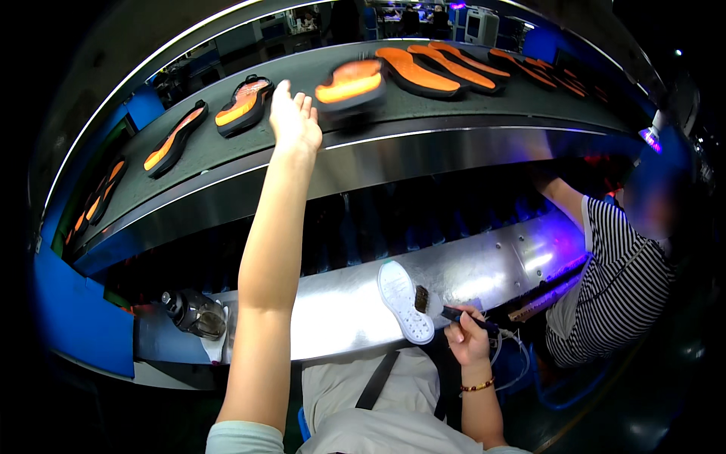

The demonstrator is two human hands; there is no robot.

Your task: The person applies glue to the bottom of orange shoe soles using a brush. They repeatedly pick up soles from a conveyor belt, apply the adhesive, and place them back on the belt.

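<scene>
My left hand (296,119) is stretched far out over the green conveyor belt (227,155), open with its fingers apart and nothing in them. Just right of its fingertips is a blurred orange-and-black shoe sole (350,85); whether they touch I cannot tell. Another orange-and-black shoe sole (243,106) lies close on its left. My right hand (467,339) is closed round the dark handle of a brush (433,303). The brown bristles come up to the edge of a white shoe sole (404,303), which lies on the metal ledge in front of me.
More orange soles (431,74) lie along the belt on both sides. A dark clear bottle (198,314) stands on the ledge (333,310) at left. To the right sits a person in a striped shirt (631,284), an arm under the belt. A purple lamp (652,136) hangs beyond.
</scene>
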